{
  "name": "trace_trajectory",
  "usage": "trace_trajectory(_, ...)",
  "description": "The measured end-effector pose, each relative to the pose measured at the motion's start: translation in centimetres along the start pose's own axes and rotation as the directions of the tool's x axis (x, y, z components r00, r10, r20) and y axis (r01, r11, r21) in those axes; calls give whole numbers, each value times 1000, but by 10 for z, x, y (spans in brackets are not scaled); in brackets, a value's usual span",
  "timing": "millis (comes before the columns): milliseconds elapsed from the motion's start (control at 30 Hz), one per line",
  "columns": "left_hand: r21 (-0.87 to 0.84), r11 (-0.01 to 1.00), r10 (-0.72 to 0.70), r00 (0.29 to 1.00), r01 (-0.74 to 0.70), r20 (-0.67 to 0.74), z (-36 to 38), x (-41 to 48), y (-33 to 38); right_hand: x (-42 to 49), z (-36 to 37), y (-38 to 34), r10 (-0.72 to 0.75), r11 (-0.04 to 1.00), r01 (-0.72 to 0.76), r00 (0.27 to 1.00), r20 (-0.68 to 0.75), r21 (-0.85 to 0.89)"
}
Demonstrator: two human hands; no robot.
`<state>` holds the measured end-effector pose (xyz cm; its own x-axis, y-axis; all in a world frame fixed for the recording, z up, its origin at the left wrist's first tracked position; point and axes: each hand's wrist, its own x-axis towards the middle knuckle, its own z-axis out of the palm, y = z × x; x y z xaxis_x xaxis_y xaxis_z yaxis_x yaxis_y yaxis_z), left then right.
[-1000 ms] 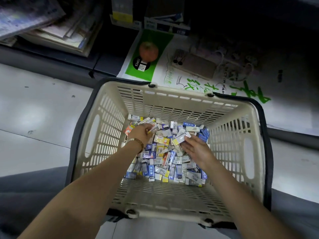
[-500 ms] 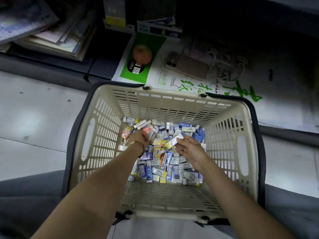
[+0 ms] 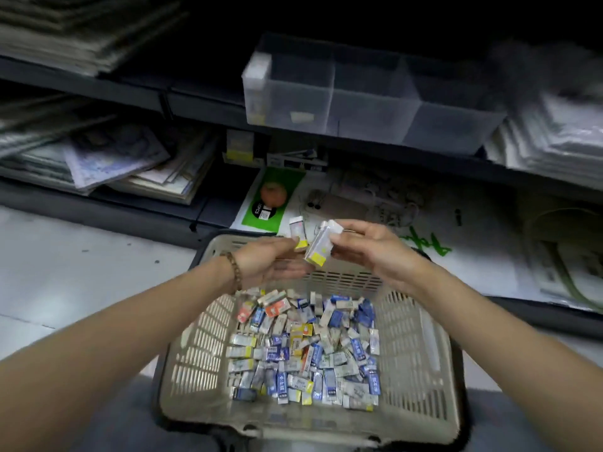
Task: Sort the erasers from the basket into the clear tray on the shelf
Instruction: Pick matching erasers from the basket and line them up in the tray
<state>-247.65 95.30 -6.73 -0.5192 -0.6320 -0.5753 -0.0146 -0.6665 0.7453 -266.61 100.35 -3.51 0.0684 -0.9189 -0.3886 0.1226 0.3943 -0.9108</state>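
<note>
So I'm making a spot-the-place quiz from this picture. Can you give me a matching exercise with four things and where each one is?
Things:
1. clear tray
2. apple
3. beaded bracelet
4. yellow-ended eraser

Places:
A. on the left wrist
B. on the green sheet, on the lowest shelf behind the basket
C. on the shelf above the basket
D. held in the right hand, above the basket

Pairs: 1-C, 2-B, 3-A, 4-D
</note>
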Motion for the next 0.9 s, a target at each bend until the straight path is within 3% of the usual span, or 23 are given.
trace_trajectory(200, 144, 981, 118, 987, -133, 112, 32, -56, 47, -47, 4, -57, -124, 992, 125, 991, 53, -16)
trace_trajectory(333, 167, 965, 180, 972, -204, 151, 54, -68, 60, -53, 8, -68, -219, 976, 218, 975, -39, -28)
trace_trajectory(567, 438, 802, 347, 914, -406, 212, 59, -70, 83, -53, 11, -78, -343, 936, 325, 930, -132, -136)
trace_trajectory(700, 458, 784, 339, 907, -420, 252, 62, -67, 89, -50, 11, -77, -359, 933, 349, 917, -176, -87)
trace_trajectory(900, 479, 753, 345, 891, -450, 295, 54, -67, 103, -49, 12, -90, -298, 955, 298, 954, -40, -6)
